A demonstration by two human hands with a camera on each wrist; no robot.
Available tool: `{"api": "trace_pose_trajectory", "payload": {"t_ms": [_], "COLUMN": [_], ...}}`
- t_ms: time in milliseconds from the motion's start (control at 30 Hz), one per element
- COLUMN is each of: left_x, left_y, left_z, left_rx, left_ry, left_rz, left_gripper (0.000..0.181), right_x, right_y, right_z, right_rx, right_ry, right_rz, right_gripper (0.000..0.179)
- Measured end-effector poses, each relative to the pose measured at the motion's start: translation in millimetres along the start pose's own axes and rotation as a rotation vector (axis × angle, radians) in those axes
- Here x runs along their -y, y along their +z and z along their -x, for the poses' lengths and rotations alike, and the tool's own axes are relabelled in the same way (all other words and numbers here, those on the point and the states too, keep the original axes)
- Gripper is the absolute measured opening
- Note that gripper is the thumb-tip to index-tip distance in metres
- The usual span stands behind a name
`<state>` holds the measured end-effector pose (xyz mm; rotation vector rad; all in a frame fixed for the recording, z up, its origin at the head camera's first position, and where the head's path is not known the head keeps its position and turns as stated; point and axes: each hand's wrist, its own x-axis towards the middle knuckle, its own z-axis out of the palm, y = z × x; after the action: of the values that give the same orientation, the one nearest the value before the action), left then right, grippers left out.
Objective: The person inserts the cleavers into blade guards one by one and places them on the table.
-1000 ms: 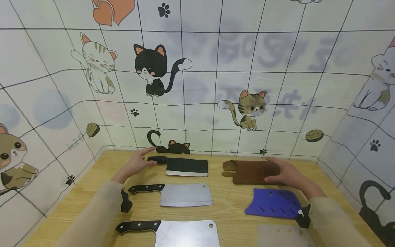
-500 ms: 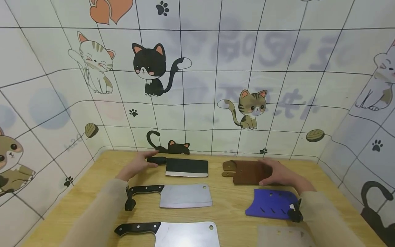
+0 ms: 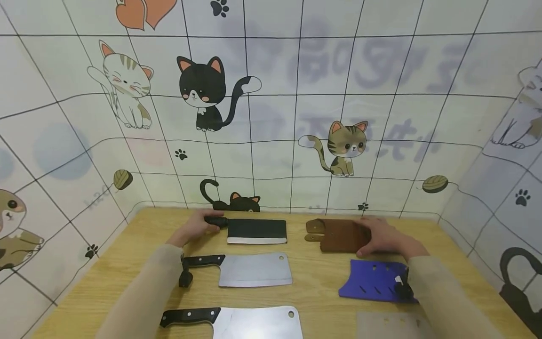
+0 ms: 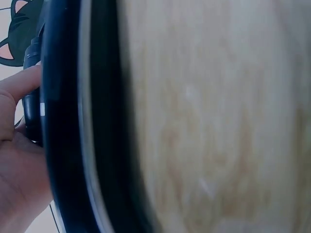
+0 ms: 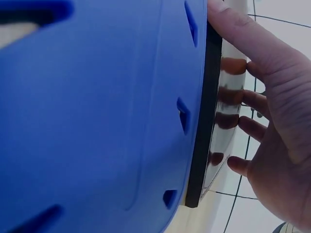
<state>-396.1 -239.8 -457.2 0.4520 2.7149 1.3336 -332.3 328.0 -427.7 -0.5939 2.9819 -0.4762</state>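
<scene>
A dark-bladed cleaver [image 3: 257, 229] with a pale cutting edge lies at the back of the table, its black handle to the left. My left hand [image 3: 195, 226] holds the handle's end, thumb on the near side and forefinger along the far side. To the right lies a brown leather knife sheath [image 3: 340, 235] with two strap ends. My right hand [image 3: 381, 235] spans the sheath's right end, thumb at its near edge and fingers at the far edge. In the right wrist view its curved fingers touch a glossy surface. The left wrist view shows the handle only partly.
Two steel cleavers with black riveted handles lie nearer, one in the middle [image 3: 256, 270] and one in front [image 3: 258, 322]. A blue slotted blade cover [image 3: 368, 282] and a translucent one [image 3: 389, 325] lie front right. A cat-patterned curtain [image 3: 275, 155] backs the wooden table [image 3: 313, 282].
My left hand has moved right, closer round the black handle. The right hand has slid left over the sheath. Cleaver and sheath lie where they were; the view has shifted slightly.
</scene>
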Motion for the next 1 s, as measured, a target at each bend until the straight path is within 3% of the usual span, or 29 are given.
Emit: {"api": "trace_pose_trajectory", "payload": {"t_ms": [133,300,400,633,800,1000], "left_x": [-4.3,-4.8,-4.4,-4.3,-8.2,-8.7], "left_y": [-2.4,-1.2,-0.9,-2.5,-3.2,-4.4], "left_z": [-1.4,-2.5,-0.5,5.8,10.3,17.5], "left_rx": [0.021,0.025,0.020,0.027,0.025,0.025], "left_ry": [0.016,0.022,0.025,0.025,0.004,-0.030], "left_rz": [-0.010,-0.001,-0.004,-0.014,-0.004,0.068], "left_gripper": [0.055,0.055,0.053,0.050,0.049,0.051], "right_x": [-3.6,-7.6,-8.3,-10.1,-12.2,-12.5], "right_y": [-1.8,1.5,2.7,0.7,0.7,5.0], "right_z": [-5.4,-7.7,-6.7,-1.6,0.1,-2.3], "right_rx": [0.012,0.036,0.054,0.086,0.060,0.012], "right_ry": [0.007,-0.008,-0.009,-0.015,-0.027,-0.068], "right_rz": [0.036,-0.027,-0.060,-0.027,-0.070,-0.099], "right_gripper": [0.111,0.117,0.117,0.114,0.113,0.109]}}
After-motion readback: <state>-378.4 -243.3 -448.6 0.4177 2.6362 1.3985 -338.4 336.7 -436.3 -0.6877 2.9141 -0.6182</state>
